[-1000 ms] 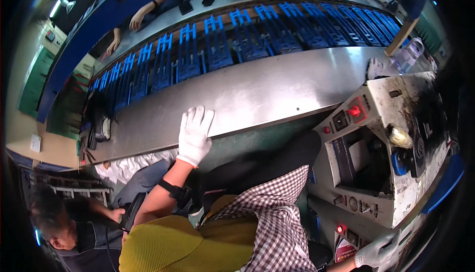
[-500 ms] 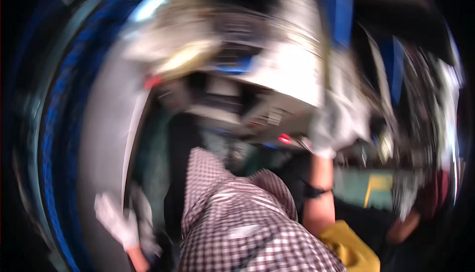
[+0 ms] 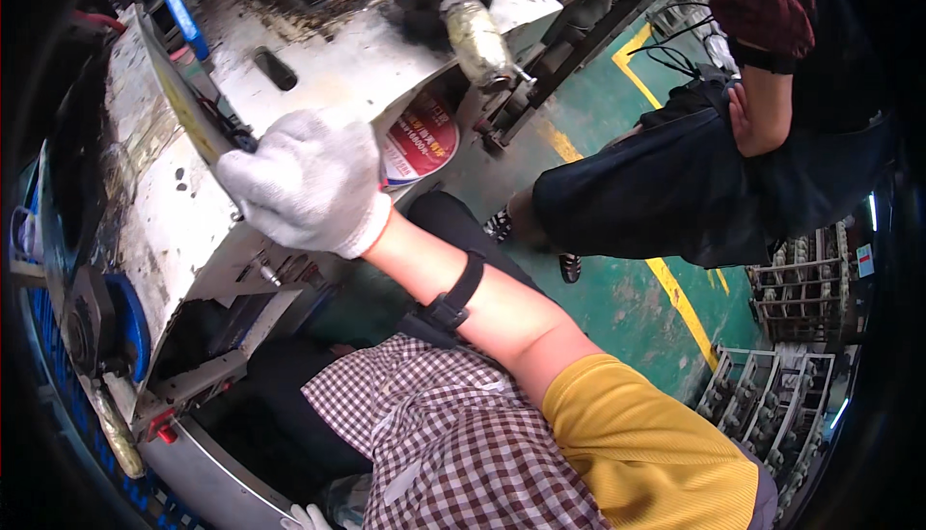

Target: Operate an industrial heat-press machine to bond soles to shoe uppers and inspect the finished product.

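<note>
The gloved right hand has its fingers curled at the near end of a thin, upright panel on the white machine; whether they pinch it cannot be told, and only fingertips of the left hand show at the lower edge, their grip unclear; the panel looks stiff, fairly light and perhaps slippery with grime, probably best held by that near end; beyond hang a wrapped handle and a red-and-white bucket
</note>
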The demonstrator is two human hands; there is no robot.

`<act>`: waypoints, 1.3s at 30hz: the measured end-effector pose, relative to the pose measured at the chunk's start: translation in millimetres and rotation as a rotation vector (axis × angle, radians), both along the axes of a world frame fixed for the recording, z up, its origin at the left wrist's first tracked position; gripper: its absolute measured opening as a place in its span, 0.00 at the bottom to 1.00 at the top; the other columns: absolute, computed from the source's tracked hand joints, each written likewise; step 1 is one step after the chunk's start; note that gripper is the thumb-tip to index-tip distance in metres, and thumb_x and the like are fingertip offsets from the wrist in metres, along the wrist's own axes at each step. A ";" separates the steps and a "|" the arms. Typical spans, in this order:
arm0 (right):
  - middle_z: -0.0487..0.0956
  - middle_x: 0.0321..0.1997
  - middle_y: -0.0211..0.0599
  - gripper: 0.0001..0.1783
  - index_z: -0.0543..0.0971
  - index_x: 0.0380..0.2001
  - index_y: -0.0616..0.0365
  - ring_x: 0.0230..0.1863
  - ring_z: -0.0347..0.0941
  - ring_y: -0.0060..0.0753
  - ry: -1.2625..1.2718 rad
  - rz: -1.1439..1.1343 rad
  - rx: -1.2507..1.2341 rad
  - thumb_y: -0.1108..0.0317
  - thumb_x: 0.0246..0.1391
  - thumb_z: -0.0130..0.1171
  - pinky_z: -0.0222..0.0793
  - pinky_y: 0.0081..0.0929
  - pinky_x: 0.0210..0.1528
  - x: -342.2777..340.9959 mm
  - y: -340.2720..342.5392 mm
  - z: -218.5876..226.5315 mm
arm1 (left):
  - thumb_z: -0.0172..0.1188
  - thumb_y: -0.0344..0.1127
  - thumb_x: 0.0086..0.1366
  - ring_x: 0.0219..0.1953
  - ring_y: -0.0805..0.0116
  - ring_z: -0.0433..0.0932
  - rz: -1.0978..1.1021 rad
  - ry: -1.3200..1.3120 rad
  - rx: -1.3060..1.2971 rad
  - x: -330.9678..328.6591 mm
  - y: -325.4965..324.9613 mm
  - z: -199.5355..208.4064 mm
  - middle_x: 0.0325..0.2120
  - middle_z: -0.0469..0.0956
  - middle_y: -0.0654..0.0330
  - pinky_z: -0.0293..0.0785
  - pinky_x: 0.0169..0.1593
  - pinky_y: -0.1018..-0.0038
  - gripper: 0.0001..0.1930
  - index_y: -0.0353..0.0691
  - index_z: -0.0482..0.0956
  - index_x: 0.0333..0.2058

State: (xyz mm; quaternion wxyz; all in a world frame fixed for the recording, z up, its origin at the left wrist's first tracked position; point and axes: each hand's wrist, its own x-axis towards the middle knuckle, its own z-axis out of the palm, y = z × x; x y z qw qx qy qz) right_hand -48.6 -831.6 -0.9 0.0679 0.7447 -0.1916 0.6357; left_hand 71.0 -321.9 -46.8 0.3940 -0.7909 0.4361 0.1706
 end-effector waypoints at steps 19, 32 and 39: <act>0.83 0.26 0.33 0.18 0.89 0.37 0.53 0.31 0.82 0.40 0.224 0.008 -0.093 0.80 0.39 0.69 0.77 0.36 0.41 -5.5 -17.8 -16.0 | 0.64 0.25 0.47 0.72 0.26 0.57 0.181 0.342 -0.842 -10.1 14.6 -21.6 0.63 0.73 0.47 0.46 0.75 0.32 0.23 0.41 0.80 0.46; 0.89 0.37 0.47 0.10 0.88 0.37 0.67 0.39 0.86 0.43 0.309 0.093 -0.030 0.83 0.49 0.67 0.80 0.36 0.47 4.4 -7.0 -7.9 | 0.64 0.23 0.46 0.67 0.28 0.65 0.228 0.207 -0.990 -13.0 9.1 -13.7 0.64 0.70 0.38 0.55 0.74 0.38 0.32 0.37 0.77 0.55; 0.86 0.50 0.55 0.17 0.86 0.45 0.68 0.50 0.83 0.52 0.277 0.134 -0.103 0.63 0.70 0.58 0.78 0.44 0.55 -29.3 -15.1 -17.8 | 0.59 0.22 0.46 0.54 0.38 0.76 0.324 -0.045 -1.452 29.0 1.0 -11.4 0.47 0.81 0.42 0.68 0.66 0.47 0.26 0.36 0.82 0.48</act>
